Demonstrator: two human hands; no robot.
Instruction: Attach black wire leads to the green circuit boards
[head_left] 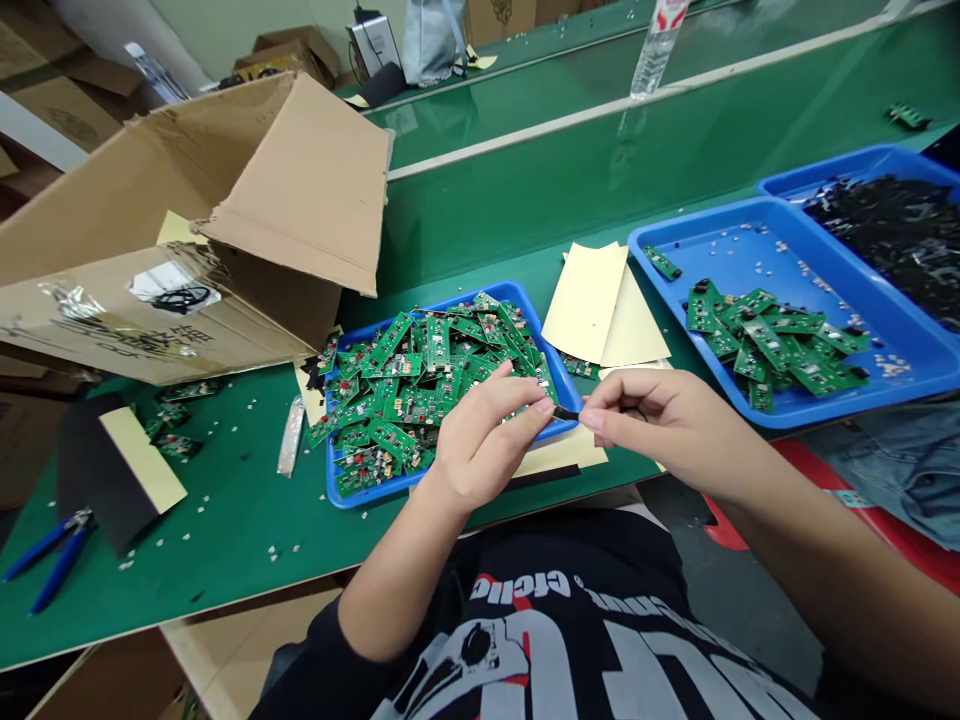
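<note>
My left hand (491, 430) is over the front right part of a blue tray (351, 495) heaped with green circuit boards (416, 405). Its thumb and fingers pinch one end of a small black part (566, 413). From the other side, my right hand (660, 415) grips the same piece between thumb and forefinger, its other fingers curled. What the part is exactly, and whether a board lies behind my left fingers, I cannot make out. Sheets of pale yellow paper (589, 300) lie just beyond my hands.
On the right, a second blue tray (731, 240) holds circuit boards (780, 340), beside a tray of black parts (892, 230). A large cardboard box (300, 190) stands left. Blue-handled pliers (56, 555) lie near the left edge. A water bottle (656, 55) stands on the ledge.
</note>
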